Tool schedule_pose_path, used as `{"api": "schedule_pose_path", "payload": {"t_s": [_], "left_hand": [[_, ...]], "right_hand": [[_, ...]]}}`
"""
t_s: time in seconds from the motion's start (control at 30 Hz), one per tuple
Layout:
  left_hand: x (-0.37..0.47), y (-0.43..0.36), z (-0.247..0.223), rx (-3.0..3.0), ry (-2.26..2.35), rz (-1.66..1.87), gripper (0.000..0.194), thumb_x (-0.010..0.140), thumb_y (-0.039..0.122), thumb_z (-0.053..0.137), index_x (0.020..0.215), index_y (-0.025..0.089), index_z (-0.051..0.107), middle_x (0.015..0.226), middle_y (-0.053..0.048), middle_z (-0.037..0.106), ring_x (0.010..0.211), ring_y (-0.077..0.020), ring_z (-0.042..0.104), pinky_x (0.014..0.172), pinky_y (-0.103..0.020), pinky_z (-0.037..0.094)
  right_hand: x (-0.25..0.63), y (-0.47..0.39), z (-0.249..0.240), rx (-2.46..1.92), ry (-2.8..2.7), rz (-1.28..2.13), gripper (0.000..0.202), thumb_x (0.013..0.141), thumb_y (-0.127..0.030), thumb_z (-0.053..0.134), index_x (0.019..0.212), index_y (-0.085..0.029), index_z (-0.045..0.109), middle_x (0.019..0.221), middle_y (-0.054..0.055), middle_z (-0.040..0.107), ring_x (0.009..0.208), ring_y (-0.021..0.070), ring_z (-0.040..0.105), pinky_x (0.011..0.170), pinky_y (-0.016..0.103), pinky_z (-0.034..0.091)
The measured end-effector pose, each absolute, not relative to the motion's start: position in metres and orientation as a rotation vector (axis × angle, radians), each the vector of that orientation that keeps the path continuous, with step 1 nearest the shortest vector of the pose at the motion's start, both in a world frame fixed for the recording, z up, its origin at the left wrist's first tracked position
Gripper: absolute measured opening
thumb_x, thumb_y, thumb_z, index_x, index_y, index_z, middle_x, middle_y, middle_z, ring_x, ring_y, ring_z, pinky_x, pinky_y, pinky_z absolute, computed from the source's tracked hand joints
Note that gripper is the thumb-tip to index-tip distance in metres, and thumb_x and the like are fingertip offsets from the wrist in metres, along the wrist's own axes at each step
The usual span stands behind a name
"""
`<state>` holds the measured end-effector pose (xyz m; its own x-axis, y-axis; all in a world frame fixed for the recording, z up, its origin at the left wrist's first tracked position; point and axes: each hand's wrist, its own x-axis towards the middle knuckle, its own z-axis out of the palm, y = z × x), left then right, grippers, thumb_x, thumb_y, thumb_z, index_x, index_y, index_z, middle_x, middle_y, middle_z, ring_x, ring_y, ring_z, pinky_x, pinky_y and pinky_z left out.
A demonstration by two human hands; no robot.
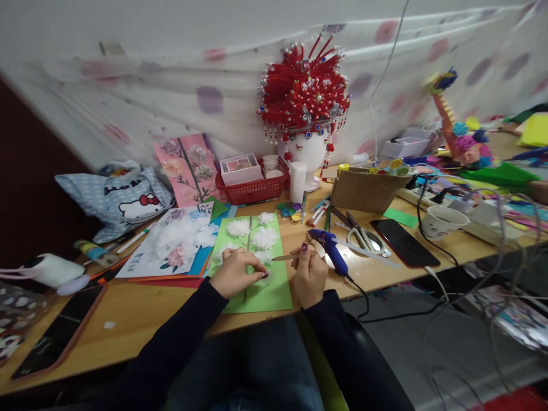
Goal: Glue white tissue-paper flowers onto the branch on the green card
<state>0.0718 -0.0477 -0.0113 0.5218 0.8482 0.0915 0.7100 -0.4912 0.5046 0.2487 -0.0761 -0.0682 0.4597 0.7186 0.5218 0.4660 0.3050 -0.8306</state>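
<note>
A green sheet (280, 297) lies in front of me with several white paper-like flowers (264, 237) and a dark stem on it. My left hand (237, 273) hovers over its lower part, thumb and fingers pinched together. A small whitish translucent piece (268, 278) shows at those fingertips; whether it is gripped I cannot tell. My right hand (311, 277), at the sheet's right edge, is closed around a thin, pointed tan stick (280, 257), its tip directed left toward the flowers. Just beyond that hand rests a blue glue gun (331, 251) with a black cord.
Scissors (366, 240), a black phone (405, 242) and a paper cup (444, 221) lie to the right. White petals (171, 237) pile on a sheet at left. Behind stand a red basket (252, 191), a cardboard box (368, 191) and a red headdress (306, 91) on a white head form.
</note>
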Motion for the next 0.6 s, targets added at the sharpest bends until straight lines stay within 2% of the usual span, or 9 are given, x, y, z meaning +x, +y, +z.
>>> {"api": "schedule_pose_path", "payload": {"t_s": [0.17,0.3,0.43,0.6], "left_hand": [[0.062,-0.046,-0.009,2.23,1.17,0.489,0.009,0.074,0.03,0.074,0.077,0.023,0.078,0.08,-0.004,0.074,0.087,-0.0215,0.064,0.081,-0.032,0.046],[0.059,-0.044,-0.011,2.18,1.201,0.504,0.01,0.073,0.031,0.075,0.077,0.023,0.078,0.079,-0.003,0.074,0.086,-0.0208,0.064,0.081,-0.031,0.047],[0.068,-0.041,-0.015,2.201,1.203,0.492,0.011,0.074,0.032,0.073,0.076,0.023,0.078,0.082,-0.004,0.075,0.089,-0.0218,0.064,0.086,-0.034,0.045],[0.089,-0.035,-0.018,2.273,1.418,0.497,0.006,0.075,0.026,0.071,0.076,0.026,0.077,0.085,-0.002,0.077,0.097,-0.0245,0.061,0.099,-0.045,0.032]], "right_hand": [[0.249,-0.076,-0.068,-1.367,-1.196,0.269,0.054,0.098,-0.056,0.026,0.073,-0.021,0.059,0.053,0.0,0.054,0.057,0.0178,0.055,0.062,0.032,0.042],[0.249,-0.074,-0.069,-1.398,-1.177,0.248,0.054,0.097,-0.057,0.026,0.074,-0.021,0.059,0.054,0.001,0.056,0.056,0.0176,0.055,0.062,0.032,0.042],[0.25,-0.073,-0.069,-1.417,-1.174,0.226,0.056,0.097,-0.058,0.025,0.075,-0.02,0.06,0.055,0.001,0.057,0.056,0.0168,0.056,0.061,0.031,0.042],[0.25,-0.074,-0.07,-1.388,-1.192,0.2,0.053,0.098,-0.054,0.026,0.076,-0.02,0.06,0.054,0.0,0.057,0.055,0.0161,0.055,0.06,0.03,0.042]]}}
